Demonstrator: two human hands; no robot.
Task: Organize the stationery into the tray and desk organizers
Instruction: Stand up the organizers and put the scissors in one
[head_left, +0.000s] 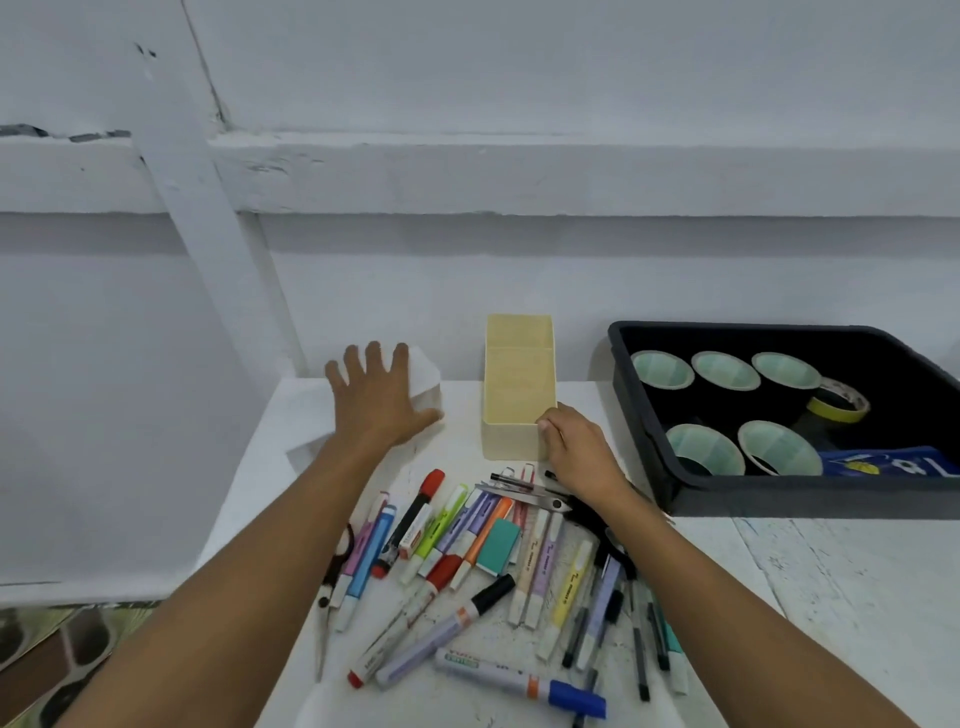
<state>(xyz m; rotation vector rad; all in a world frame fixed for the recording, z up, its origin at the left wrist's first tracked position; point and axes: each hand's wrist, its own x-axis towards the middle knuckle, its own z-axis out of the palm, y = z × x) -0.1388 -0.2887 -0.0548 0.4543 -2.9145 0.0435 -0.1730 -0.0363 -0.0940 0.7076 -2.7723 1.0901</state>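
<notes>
A cream-yellow desk organizer (514, 384) stands on the white table, its inside bare. My right hand (574, 447) grips its near right corner, fingers curled on the rim. To the left, my left hand (376, 397) lies spread over a white organizer box (428, 382), fingers straight. A heap of markers, highlighters and pens (467, 566) covers the table between my forearms, with a teal eraser (497, 546), a cutter (524, 493) and scissors (337, 571). The black tray (654, 457) at the right holds several tape rolls (724, 370).
A white wall with a ledge rises right behind the table. The table's left edge drops to a patterned floor (57, 665). A yellow tape roll (839, 401) and a blue packet (883, 462) lie in the tray.
</notes>
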